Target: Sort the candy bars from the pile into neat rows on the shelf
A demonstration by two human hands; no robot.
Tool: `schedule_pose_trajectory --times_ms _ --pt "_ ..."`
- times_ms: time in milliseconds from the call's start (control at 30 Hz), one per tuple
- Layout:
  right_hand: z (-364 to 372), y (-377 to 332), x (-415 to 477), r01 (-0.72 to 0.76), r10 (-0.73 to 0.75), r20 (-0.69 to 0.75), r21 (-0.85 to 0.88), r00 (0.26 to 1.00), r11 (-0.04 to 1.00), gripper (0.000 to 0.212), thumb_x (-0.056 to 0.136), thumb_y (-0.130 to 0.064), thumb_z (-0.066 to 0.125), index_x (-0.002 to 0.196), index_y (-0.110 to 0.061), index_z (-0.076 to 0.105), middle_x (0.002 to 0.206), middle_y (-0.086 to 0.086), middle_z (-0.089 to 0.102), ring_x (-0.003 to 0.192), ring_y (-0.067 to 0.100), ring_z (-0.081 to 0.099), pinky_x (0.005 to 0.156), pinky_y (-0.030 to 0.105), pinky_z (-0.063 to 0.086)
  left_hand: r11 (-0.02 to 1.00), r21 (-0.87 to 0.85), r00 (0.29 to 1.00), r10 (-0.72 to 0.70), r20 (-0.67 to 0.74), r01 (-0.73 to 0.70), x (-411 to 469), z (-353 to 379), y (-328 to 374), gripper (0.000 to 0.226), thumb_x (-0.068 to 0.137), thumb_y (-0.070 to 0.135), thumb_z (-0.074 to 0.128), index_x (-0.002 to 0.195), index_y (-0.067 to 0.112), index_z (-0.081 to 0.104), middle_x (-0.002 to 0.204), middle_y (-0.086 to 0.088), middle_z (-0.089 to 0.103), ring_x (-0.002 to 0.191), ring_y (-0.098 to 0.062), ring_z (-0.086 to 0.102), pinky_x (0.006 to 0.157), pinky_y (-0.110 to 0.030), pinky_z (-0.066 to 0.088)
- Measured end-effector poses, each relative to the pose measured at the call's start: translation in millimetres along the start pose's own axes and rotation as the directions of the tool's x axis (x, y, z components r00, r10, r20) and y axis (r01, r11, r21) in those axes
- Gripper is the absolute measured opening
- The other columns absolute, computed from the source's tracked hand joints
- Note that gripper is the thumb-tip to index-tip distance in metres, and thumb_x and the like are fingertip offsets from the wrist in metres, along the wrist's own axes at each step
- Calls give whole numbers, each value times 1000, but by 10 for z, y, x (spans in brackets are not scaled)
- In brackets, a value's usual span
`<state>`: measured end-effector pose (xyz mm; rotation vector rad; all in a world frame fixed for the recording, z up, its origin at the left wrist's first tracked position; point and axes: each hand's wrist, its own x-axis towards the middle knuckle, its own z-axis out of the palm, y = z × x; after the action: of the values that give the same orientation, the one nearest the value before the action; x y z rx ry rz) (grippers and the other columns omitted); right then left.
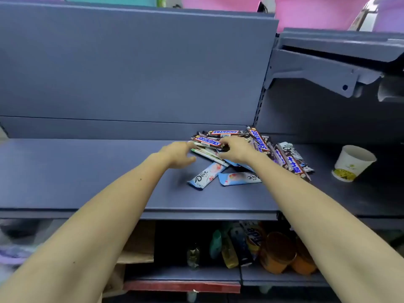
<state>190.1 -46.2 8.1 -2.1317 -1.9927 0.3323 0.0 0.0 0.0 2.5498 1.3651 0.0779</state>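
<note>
the left hand (179, 154) lies open, fingers straight, reaching into the near edge of the pile (258, 141). its fingertips touch or almost touch the slim white-and-green bars (207, 154) just ahead of them. the bare stretch of shelf (87, 171) on this hand's outer side looks like the place for rows. the step should go best one kind at a time, each bar laid flat, ends level, sides touching.

nearer the person than the left thumb lies a pale blue dove bar (204, 177), with a second dove bar (240, 178) just beside it at an angle. both are loose from the heap and would make an easy first pair.

between the hands a snickers bar (207, 142) sits on top, in glossy brown film with crimped ends. the right hand (237, 149) curls down over its end, but the back of the hand hides the fingertips, so i cannot tell whether it pinches the bar or only rests there. the wrappers are slick and stacked crosswise, so pulling from the middle may drag neighbours; taking the top bar by its end seems safer.

past the right hand's outer side more dark shiny bars (290, 160) fan out, and well apart stands a white paper cup (353, 162).
</note>
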Motion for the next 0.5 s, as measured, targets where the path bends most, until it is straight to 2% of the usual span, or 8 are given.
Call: schedule_pose_trajectory --times_ms 100,267,367,500 --pt "58 -15 119 -38 40 -97 21 995 999 58 85 -33 61 136 -15 40 139 10 47 127 29 44 103 38 39 999 4 999 -34 4 34 -24 29 -24 51 91 33 46 140 23 34 145 -3 40 130 -26 39 104 -45 37" --pt "154 -106 325 -142 147 -88 59 985 988 61 84 -46 59 132 -11 41 129 16 53 121 34 45 95 39 42 998 -40 999 -53 -2 52 -98 59 -131 49 92 31 46 139 22 36 145 -3 40 131 -24 37 106 -43 35" --pt "218 -181 391 -136 132 -105 -33 986 990 55 87 -42 57 130 -11 43 129 15 52 124 33 41 92 38 42 995 -69 997 -74 -9 73 -154 51 -208 47 92 29 46 138 21 37 144 -3 40 132 -22 37 107 -40 33" --pt "245 -267 415 -126 111 -113 -137 987 982 35 88 -32 55 113 -8 54 117 14 58 115 32 46 81 35 42 989 -107 995 -99 -18 97 -221 43 -293 46 93 28 46 138 18 38 144 -3 41 132 -22 37 108 -37 32"
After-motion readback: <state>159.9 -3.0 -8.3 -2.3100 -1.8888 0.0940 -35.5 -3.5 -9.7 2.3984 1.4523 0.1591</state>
